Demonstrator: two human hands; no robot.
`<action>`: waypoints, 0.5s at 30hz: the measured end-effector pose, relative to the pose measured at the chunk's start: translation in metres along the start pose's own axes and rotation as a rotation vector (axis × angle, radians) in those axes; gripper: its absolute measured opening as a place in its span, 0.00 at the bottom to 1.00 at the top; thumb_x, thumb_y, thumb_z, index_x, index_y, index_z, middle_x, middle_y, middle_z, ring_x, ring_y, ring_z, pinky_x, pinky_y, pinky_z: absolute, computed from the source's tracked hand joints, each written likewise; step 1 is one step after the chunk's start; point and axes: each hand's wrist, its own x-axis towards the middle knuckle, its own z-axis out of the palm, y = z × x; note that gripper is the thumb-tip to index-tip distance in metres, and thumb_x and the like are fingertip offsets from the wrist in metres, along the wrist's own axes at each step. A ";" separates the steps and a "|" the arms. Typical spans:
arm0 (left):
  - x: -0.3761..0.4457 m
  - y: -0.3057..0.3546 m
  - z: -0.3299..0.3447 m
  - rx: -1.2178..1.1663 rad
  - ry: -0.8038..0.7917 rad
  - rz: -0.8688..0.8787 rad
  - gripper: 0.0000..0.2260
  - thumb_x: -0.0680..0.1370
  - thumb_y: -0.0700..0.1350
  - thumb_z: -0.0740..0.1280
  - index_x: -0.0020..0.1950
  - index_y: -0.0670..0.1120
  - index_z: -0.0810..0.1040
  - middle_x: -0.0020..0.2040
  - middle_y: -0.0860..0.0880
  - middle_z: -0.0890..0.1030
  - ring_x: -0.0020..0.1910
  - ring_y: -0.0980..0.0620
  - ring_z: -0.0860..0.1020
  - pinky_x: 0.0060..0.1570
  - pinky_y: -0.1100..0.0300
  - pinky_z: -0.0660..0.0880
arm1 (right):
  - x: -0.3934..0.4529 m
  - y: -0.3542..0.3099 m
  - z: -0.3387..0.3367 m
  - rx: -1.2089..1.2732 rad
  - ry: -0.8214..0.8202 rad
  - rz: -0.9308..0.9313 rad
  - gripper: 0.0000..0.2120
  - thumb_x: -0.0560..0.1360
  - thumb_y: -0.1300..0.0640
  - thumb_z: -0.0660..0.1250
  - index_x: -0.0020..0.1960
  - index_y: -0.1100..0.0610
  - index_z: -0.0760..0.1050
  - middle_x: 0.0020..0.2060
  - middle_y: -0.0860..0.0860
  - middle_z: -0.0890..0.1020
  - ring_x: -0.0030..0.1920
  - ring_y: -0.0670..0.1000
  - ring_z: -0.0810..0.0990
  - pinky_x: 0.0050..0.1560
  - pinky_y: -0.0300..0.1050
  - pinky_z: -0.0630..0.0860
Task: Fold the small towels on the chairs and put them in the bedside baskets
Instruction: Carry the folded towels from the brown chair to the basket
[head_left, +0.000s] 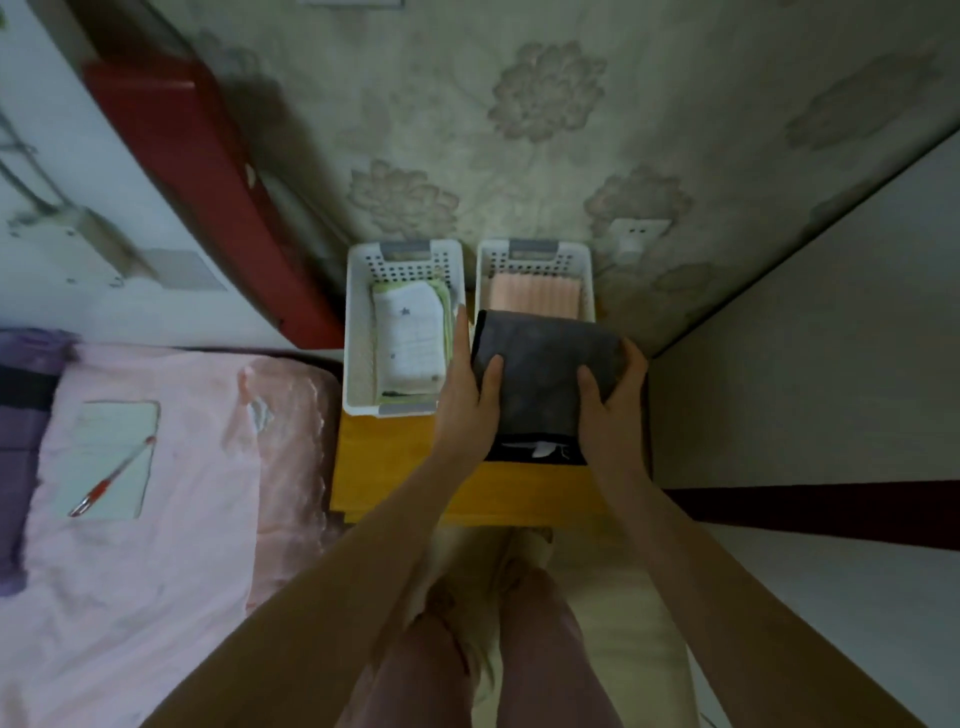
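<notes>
You are holding a folded dark grey towel (545, 379) at the centre of the frame, one hand on each side. Your left hand (465, 392) is gripping its left edge, thumb lying on top and the fingers curled under where you cannot see them. Your right hand (613, 397) is gripping the right edge the same way, thumb on top and fingers wrapping round the side. The towel is hovering over the near part of the right basket (535, 260), covering most of it; whether it is touching the basket is not clear. A folded pink towel (535, 293) is lying in that basket, showing just above the grey one. Just left of it, the left basket (358, 332) is holding a folded white towel (410, 338) with small stars, lying on a pale green one (445, 306). Both baskets are sitting side by side on a yellow wooden bedside table (384, 467). At the lower left of the frame, a red pen (111, 478) is lying on a notepad (111, 457) on the pink bedspread (182, 519).
</notes>
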 end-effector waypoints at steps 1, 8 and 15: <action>0.011 0.000 0.007 0.012 -0.027 0.018 0.27 0.82 0.57 0.55 0.77 0.63 0.44 0.75 0.51 0.64 0.68 0.57 0.68 0.66 0.52 0.71 | 0.013 -0.002 -0.003 -0.014 -0.003 -0.007 0.25 0.82 0.54 0.59 0.76 0.53 0.55 0.69 0.53 0.70 0.57 0.44 0.72 0.46 0.26 0.74; 0.104 -0.019 0.044 0.211 -0.005 0.022 0.23 0.84 0.52 0.51 0.79 0.57 0.51 0.71 0.46 0.68 0.64 0.49 0.71 0.56 0.62 0.70 | 0.114 0.022 0.009 -0.159 -0.103 -0.092 0.27 0.82 0.46 0.55 0.78 0.45 0.51 0.77 0.51 0.60 0.75 0.53 0.61 0.72 0.58 0.64; 0.170 -0.032 0.058 0.292 0.058 0.022 0.23 0.84 0.48 0.52 0.79 0.52 0.52 0.71 0.44 0.66 0.62 0.53 0.70 0.54 0.72 0.64 | 0.182 0.035 0.032 -0.293 -0.279 -0.177 0.21 0.84 0.56 0.54 0.77 0.48 0.58 0.72 0.58 0.62 0.69 0.55 0.66 0.71 0.45 0.65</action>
